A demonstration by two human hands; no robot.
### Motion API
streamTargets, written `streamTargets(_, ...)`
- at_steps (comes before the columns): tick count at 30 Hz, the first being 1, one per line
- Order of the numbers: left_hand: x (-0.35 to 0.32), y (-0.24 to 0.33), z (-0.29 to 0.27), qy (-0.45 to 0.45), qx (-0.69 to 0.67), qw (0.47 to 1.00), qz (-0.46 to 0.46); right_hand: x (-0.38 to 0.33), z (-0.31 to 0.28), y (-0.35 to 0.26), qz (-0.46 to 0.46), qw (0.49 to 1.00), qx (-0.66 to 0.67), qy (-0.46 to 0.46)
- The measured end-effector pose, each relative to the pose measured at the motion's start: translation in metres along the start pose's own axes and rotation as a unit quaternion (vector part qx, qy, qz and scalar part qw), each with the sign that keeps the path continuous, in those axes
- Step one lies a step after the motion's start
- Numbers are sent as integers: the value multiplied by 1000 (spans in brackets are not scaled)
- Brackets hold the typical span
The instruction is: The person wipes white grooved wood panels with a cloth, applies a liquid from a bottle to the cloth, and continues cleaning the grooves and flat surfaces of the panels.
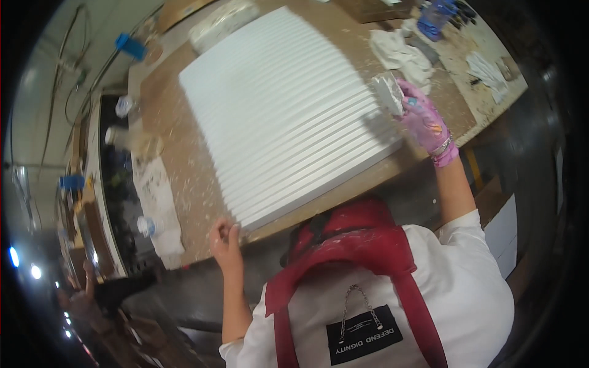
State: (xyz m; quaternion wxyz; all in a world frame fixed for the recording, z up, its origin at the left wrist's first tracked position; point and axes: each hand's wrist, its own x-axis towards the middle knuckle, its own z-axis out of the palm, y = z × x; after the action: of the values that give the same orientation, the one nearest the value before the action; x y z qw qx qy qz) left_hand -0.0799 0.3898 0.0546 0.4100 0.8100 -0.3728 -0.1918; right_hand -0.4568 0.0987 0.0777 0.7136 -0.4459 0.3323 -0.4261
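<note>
A large white panel (288,116) with parallel ridges lies on the brown-covered worktable. My right hand (424,119), in a pink glove smeared with paint, grips a small white block (389,93) at the panel's right edge. The block's exact kind does not show. Bare and with its fingers curled, my left hand (226,240) is at the panel's near left corner. Whether those fingers hold anything is hidden.
White cloths (402,55) and a blue container (435,21) are at the far right. A wrapped white bundle (224,24) lies behind the panel. On the left are a jar (147,226), a paper sheet (161,202) and a blue clamp (130,46). Another person (89,306) appears at lower left.
</note>
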Motion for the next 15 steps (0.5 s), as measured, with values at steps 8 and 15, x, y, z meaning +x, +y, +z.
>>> streamTargets(8,6,-65,22,-35,141,975,169,23,195,67,-301,746,-550,-224)
streamTargets(15,2,-82,38,11,149,983,109,14,266,111,-302,708,-551,-322)
